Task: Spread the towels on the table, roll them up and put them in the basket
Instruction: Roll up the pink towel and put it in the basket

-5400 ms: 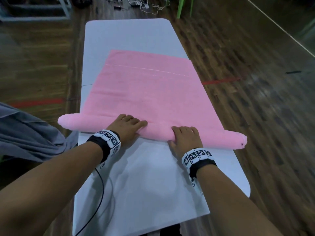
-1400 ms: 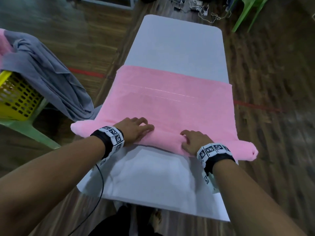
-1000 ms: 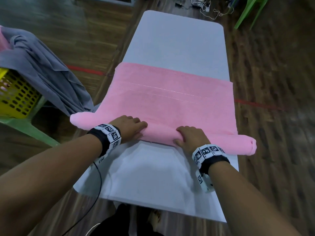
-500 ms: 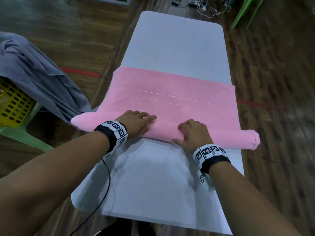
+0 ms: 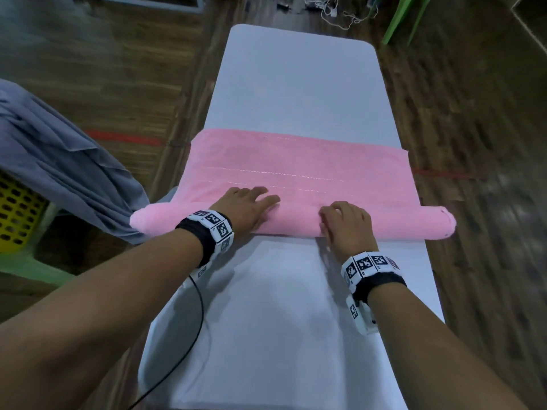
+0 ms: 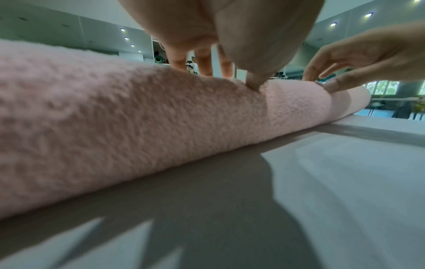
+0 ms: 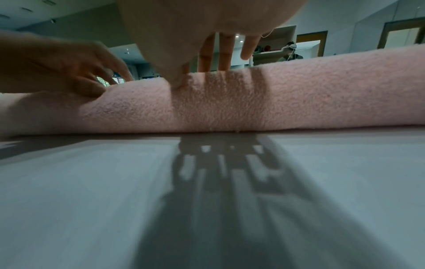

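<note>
1. Left hand (image 5: 245,207) and right hand (image 5: 347,226) lie flat, fingers extended, on the pink towel (image 5: 299,170) roll — long axis crosswise on the table (image 5: 296,84).
2. Left wrist: unrolled cloth lies beyond the fingers.
3. Right wrist: fingers straight over the roll — both hands equally near.

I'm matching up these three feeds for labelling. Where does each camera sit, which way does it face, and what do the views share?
Head: worn on the head, looking forward and down at the white table and half-rolled pink towel; both forearms, left hand and right hand show.
Left wrist: low over the table, facing along the fingers at the roll; the right hand appears at right.
Right wrist: low over the table, facing the roll; own fingers on top, the left hand at left.
Shared: all three show the pink towel and both hands.
</note>
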